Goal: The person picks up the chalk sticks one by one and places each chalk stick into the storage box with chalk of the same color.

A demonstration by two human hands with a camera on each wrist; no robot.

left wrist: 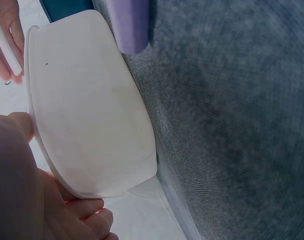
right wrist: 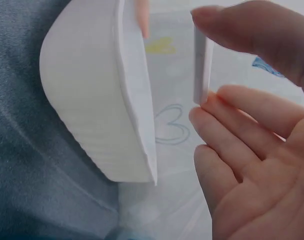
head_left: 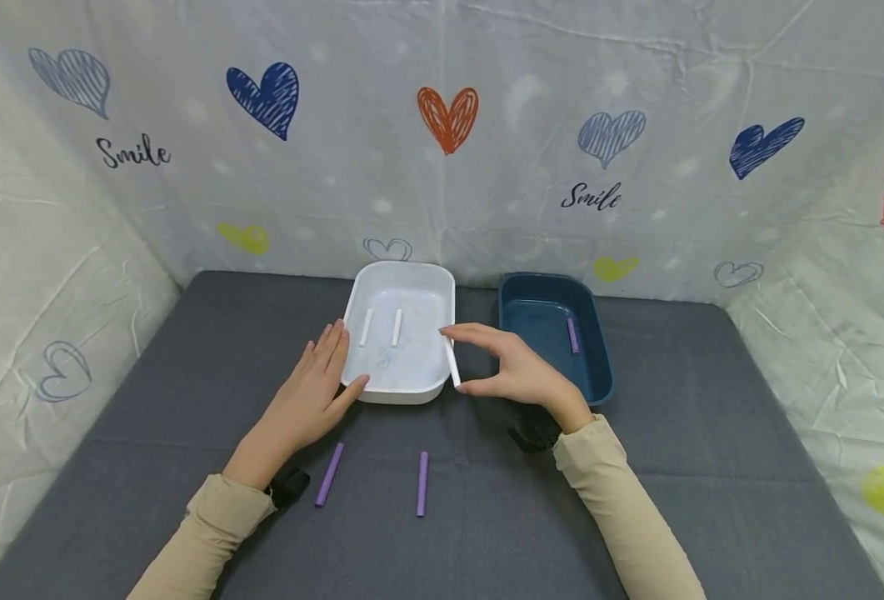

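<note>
Right hand (head_left: pixel 515 368) pinching 1 white stick (head_left: pixel 451 362) by its 2 ends, grip parted by its length, raised near the right rim of the white tray (head_left: pixel 400 397); left hand (head_left: pixel 309 400), fingers extended, touching the left rim. Stick likely light, stiff, perhaps brittle: hold mid-length, gently.

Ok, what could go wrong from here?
The right hand pinches the slim white stick by its ends, so it might slip out. The stick is close to the white rectangular plastic tub, so it could bump it or land outside. The left hand touches the tub, so pressing might shift it.
</note>
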